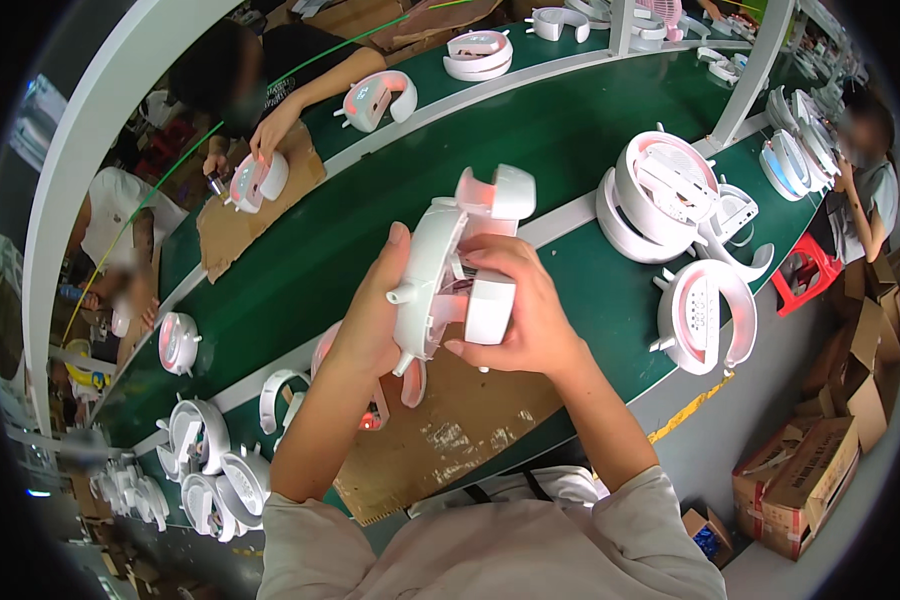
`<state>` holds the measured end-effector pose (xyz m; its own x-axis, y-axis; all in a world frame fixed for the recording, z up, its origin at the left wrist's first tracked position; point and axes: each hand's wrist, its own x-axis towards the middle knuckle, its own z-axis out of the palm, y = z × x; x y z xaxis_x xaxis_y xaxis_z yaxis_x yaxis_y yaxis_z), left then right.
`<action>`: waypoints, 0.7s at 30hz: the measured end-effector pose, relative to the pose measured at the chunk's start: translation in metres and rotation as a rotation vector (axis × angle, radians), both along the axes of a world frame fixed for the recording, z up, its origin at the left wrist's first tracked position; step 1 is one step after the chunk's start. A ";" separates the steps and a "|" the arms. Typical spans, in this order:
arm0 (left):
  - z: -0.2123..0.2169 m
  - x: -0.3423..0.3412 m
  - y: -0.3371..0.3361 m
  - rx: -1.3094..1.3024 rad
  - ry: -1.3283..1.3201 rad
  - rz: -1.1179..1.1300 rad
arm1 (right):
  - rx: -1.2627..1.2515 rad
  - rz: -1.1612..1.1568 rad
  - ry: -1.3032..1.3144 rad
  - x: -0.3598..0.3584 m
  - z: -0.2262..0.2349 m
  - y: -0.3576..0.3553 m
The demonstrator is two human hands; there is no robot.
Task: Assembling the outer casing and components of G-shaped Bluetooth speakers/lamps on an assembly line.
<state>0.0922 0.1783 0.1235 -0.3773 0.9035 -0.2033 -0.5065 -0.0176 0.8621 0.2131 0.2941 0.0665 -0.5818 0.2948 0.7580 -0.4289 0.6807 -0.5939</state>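
2 bare hands grasp 1 white curved plastic housing with pink lining [460,265] above a brown cardboard sheet [450,430]: left hand [370,320] clasps its rim, right hand [515,310] grips its block-shaped end. Similar white ring-shaped housings [670,200] sit beyond the right hand on the green belt [560,130].

Green conveyor bench [530,130]: brown cardboard mat [450,430], white horseshoe-shaped housings [705,315], stacked white housings [660,195]

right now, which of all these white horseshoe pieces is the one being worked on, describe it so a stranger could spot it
Start at the long green conveyor belt, then the brown cardboard sheet at its near edge. Above that sheet, the left hand and right hand hold one white horseshoe unit. Unlike its neighbours resting on the belt, it is lifted up and turned on edge.
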 end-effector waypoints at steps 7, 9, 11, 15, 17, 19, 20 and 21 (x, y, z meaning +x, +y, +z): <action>0.013 0.060 -0.050 0.282 0.628 -0.135 | -0.763 0.146 0.271 0.061 0.012 -0.052; 0.017 0.068 -0.058 0.281 0.687 -0.103 | -0.889 0.133 0.300 0.069 0.014 -0.063; 0.037 0.078 -0.069 0.262 0.571 0.006 | -1.245 0.401 0.408 0.076 0.002 -0.064; 0.058 0.091 -0.080 0.090 0.636 0.559 | -1.692 0.724 0.639 0.099 -0.022 -0.059; 0.067 0.104 -0.077 0.168 0.620 0.737 | -1.703 0.786 0.627 0.099 -0.025 -0.062; 0.077 0.105 -0.090 0.172 0.586 0.733 | -1.587 0.918 0.566 0.091 -0.020 -0.066; 0.080 0.099 -0.098 0.180 0.649 0.539 | -1.587 0.938 0.555 0.088 -0.021 -0.071; 0.074 0.092 -0.092 0.189 0.693 0.309 | -1.620 0.779 0.470 0.090 -0.034 -0.069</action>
<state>0.1841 0.0865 0.1974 -0.6022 0.7324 0.3177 0.1983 -0.2482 0.9482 0.3029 0.2250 0.0322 -0.7765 0.6085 0.1639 -0.6287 -0.7654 -0.1373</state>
